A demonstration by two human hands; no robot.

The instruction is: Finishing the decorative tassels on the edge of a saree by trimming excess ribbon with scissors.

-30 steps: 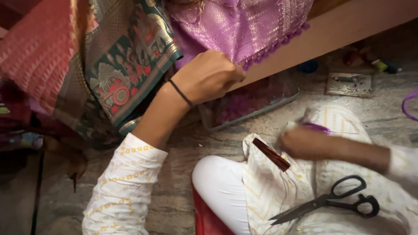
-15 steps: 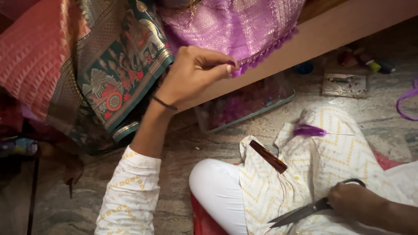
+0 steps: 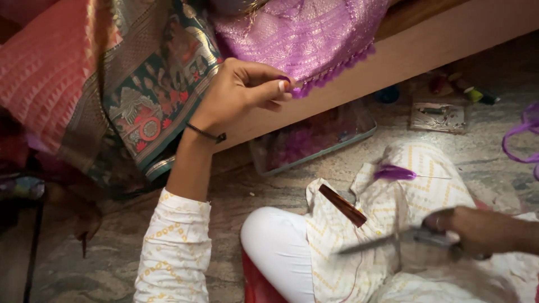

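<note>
My left hand (image 3: 241,92) is raised to the tasselled hem of a purple woven fabric (image 3: 303,33) that hangs over a wooden ledge (image 3: 426,45); thumb and fingers pinch the purple fringe at its edge. My right hand (image 3: 477,230) is low at the right over my lap and grips a pair of scissors (image 3: 393,240), blurred, blades pointing left. A small purple tassel (image 3: 393,173) with a thin thread and a brown comb (image 3: 342,205) lie on the white and yellow patterned cloth (image 3: 359,224) on my lap.
A teal patterned fabric (image 3: 157,95) and a pink fabric (image 3: 45,73) hang at the left. A clear plastic box (image 3: 314,140) lies on the floor under the ledge. A small flat packet (image 3: 438,116), thread spools (image 3: 466,90) and a purple ribbon (image 3: 522,134) lie at the right.
My left hand has pinched the purple fringe. My right hand moved from the tassel on my lap down to the scissors, took hold of them and lifted them to the left.
</note>
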